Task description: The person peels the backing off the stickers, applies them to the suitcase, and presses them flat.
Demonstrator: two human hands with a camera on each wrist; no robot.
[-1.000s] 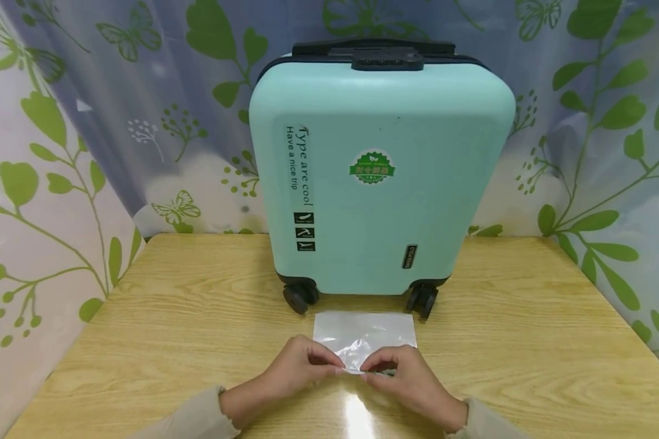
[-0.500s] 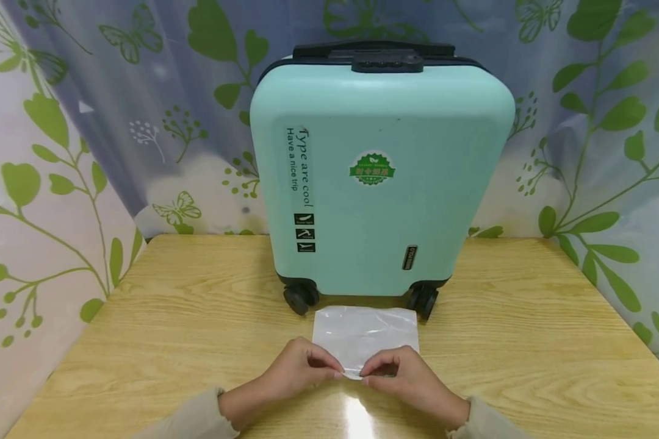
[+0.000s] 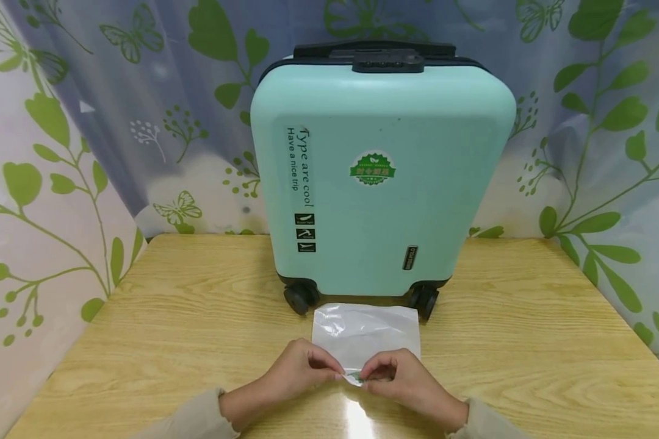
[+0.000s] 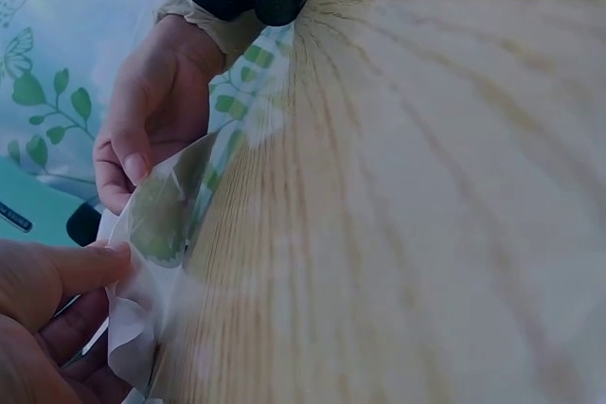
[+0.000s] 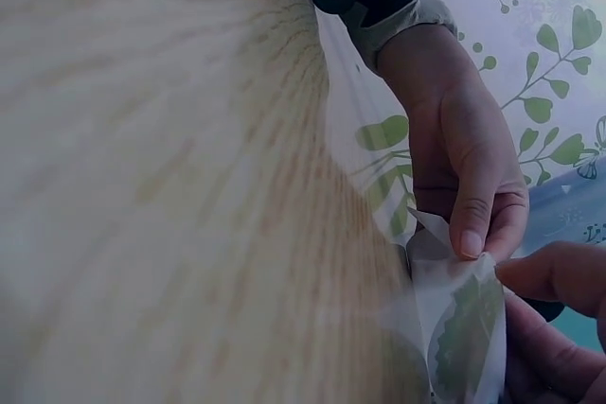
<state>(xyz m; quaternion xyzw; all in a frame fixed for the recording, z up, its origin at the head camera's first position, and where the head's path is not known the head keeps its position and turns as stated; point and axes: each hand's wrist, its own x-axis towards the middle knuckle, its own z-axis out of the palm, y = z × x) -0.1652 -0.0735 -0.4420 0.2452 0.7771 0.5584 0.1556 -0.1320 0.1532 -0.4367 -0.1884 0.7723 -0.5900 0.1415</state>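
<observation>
A glossy white sheet (image 3: 368, 332) lies on the table in front of the suitcase, its near edge bent up. My left hand (image 3: 302, 366) pinches this edge between thumb and forefinger on the left. On the right, my right hand (image 3: 403, 379) pinches the same edge, close beside the other hand. A green sticker (image 5: 464, 338) shows on the folded-over part in the right wrist view; the left wrist view shows the green sticker (image 4: 159, 219) between both hands. Whether any of it is lifted off the sheet I cannot tell.
Behind the sheet, a mint-green suitcase (image 3: 379, 225) stands upright on black wheels (image 3: 301, 297). A round green label (image 3: 372, 168) is on its front. The wooden table (image 3: 198, 292) extends to both sides, with a leaf-patterned curtain (image 3: 170, 122) behind it.
The sheet's near edge has curled further toward me, and green print now shows between my fingers. Both hands have stayed almost in place, still pinching.
</observation>
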